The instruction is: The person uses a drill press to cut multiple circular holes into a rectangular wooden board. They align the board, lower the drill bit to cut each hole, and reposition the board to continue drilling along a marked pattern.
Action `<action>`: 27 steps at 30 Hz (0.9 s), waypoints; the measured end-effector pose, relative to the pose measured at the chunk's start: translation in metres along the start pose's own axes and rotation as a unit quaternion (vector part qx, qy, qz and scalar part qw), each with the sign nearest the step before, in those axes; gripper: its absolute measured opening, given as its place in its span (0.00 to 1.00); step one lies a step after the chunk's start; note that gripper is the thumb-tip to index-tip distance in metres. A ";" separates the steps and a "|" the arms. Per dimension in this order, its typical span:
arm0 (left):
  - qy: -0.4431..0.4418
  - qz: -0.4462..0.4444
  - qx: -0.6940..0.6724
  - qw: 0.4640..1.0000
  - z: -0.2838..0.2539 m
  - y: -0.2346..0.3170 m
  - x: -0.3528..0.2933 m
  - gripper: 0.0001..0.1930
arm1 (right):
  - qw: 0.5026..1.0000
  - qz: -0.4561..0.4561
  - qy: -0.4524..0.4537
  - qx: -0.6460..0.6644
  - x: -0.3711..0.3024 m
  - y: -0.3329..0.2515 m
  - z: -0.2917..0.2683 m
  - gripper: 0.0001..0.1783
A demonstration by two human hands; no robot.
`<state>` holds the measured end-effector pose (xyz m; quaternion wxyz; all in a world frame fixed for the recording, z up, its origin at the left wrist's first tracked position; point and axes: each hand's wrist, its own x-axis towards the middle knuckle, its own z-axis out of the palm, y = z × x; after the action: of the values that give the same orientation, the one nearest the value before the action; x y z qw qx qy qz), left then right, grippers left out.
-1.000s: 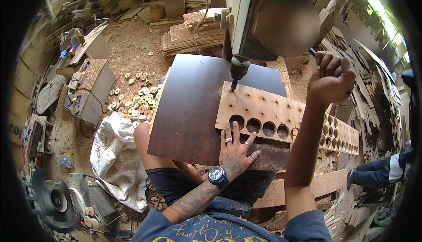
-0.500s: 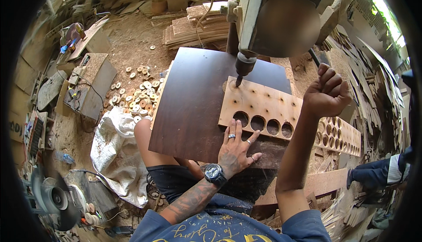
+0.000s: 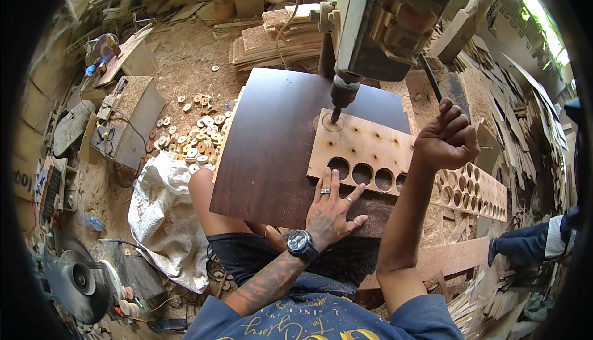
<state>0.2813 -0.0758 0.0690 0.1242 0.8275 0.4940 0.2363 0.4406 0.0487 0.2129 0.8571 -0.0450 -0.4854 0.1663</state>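
A light plywood board (image 3: 377, 148) lies on the dark brown panel (image 3: 265, 154). It has a row of round holes along its near edge and several small dark marks above them. My left hand (image 3: 335, 216) is spread on the board's near edge and the panel, fingers apart. Over the board's far left corner stands the drill press chuck (image 3: 343, 93), its bit (image 3: 335, 116) down at the wood inside a circular groove. At the right, my right hand (image 3: 448, 136) is closed around the end of the black drill press lever (image 3: 430, 77).
Loose wooden discs (image 3: 201, 136) are heaped left of the panel, by a white sack (image 3: 167, 216). Stacked boards (image 3: 278, 43) lie behind. A fan (image 3: 77, 278) stands at lower left. Another perforated board (image 3: 472, 195) and a person's leg (image 3: 525, 241) are at right.
My right hand has moved down and slightly left with the lever. The circular groove around the bit shows more plainly. My left hand stays in place.
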 end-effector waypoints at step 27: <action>0.086 -0.018 0.012 0.996 -0.008 -0.009 0.003 0.18 | 0.967 0.170 0.053 -0.182 0.163 0.010 0.089 0.23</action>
<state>0.2718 -0.0693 0.0724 0.0751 0.7965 0.5204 0.2986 0.4400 0.1044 0.3901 0.8185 -0.2906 -0.4462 0.2158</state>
